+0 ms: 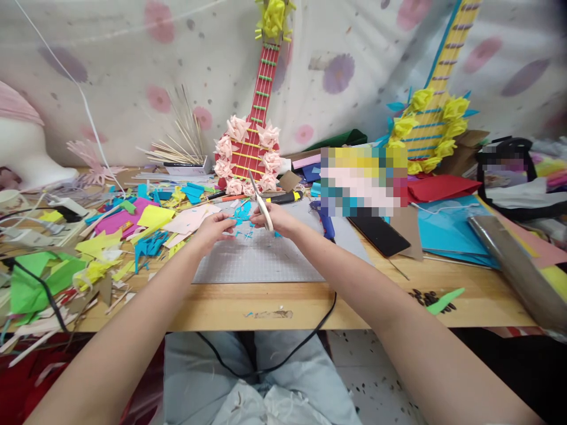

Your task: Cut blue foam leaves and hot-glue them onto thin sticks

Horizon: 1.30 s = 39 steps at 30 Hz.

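My left hand [215, 230] is closed in a pinch at the edge of a small blue paper piece [241, 213] above the grey cutting mat [266, 260]. My right hand [279, 219] is closed round a pair of white-handled scissors [264, 213], whose blades point up and away from me. Its fingertips come close to the blue paper; whether they also touch it is hard to tell. Small blue snippets lie on the mat between the hands. Behind them leans a red paper guitar [245, 154] edged with pale pink paper flowers.
Coloured paper scraps [153, 216] cover the left of the table. A utility knife [283, 198] lies behind the mat. On the right are a blue glue gun [326, 221], a black phone [378, 231], blue sheets [456, 233] and a yellow guitar [432, 124]. A black cable hangs off the front edge.
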Tool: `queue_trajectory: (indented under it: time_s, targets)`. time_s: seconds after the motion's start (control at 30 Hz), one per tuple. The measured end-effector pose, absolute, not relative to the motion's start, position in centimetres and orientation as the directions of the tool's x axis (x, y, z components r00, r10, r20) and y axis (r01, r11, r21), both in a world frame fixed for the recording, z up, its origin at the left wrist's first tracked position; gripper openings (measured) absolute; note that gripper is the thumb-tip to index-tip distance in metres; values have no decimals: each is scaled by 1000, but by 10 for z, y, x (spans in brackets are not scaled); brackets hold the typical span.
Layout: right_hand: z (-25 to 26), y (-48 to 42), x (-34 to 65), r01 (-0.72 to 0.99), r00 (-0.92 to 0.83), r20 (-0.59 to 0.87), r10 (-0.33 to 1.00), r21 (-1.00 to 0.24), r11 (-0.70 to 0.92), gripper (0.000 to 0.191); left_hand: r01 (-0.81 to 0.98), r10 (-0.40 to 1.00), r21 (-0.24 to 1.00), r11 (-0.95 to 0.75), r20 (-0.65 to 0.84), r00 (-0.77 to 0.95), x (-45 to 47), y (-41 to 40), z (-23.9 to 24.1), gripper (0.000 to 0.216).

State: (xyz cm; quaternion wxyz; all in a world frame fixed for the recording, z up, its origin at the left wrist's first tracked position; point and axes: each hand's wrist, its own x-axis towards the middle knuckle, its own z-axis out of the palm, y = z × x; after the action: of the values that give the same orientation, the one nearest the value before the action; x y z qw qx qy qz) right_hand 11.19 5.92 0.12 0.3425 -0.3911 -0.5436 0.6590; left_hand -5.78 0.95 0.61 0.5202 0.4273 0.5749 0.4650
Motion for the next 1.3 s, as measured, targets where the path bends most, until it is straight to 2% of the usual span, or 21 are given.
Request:
queue_trajectory:
  time_s: [0.2,0.37,0.5,0.57,0.63,0.7,0.73,0.8,0.9,1.0,1.1,1.2,1.3]
  targets:
    - [-3,62,118,-102,-501,-74,862,-984,-144,37,-124,967,967,222,-235,-102,-60,14,2,25]
    - [-3,61,121,29,-462,-91,882,-996,-87,37,-174,952,944,280,-296,-75,-60,16,3,15]
    - [-1,60,120,133,-401,-97,911,-990,-47,34,-128,943,945,300,-314,-109,-56,16,2,17]
    - [0,61,118,179,-351,-107,930,-983,-46,34,2,950,981,194,-188,-250,-55,14,1,24]
    - [0,64,117,207,-314,-106,943,-977,-41,32,281,933,960,-2,103,-345,-56,12,1,32]
    - [-1,67,117,232,-300,-93,949,-973,-22,29,580,904,792,-190,372,-212,-58,10,2,33]
    - [-1,68,117,245,-298,-85,951,-969,-10,28,680,897,685,-262,433,-91,-59,10,3,31]
    - [-1,69,116,267,-305,-75,949,-964,9,26,783,894,517,-345,434,107,-59,10,3,21]
    - [2,68,114,264,-316,-93,944,-965,-6,27,830,907,437,-347,383,177,-58,12,1,6]
    - [7,67,111,193,-319,-114,941,-980,-53,30,784,917,535,-315,385,106,-55,15,-5,2]
    - [10,67,114,147,-297,-31,954,-989,14,32,655,940,723,-218,336,-59,-53,17,-10,3]
    - [10,63,122,171,-271,44,962,-981,93,33,353,959,935,-23,120,-255,-51,19,-11,9]
    - [5,53,132,223,-422,5,907,-969,109,35,-49,951,993,105,-114,-287,-45,17,-6,15]
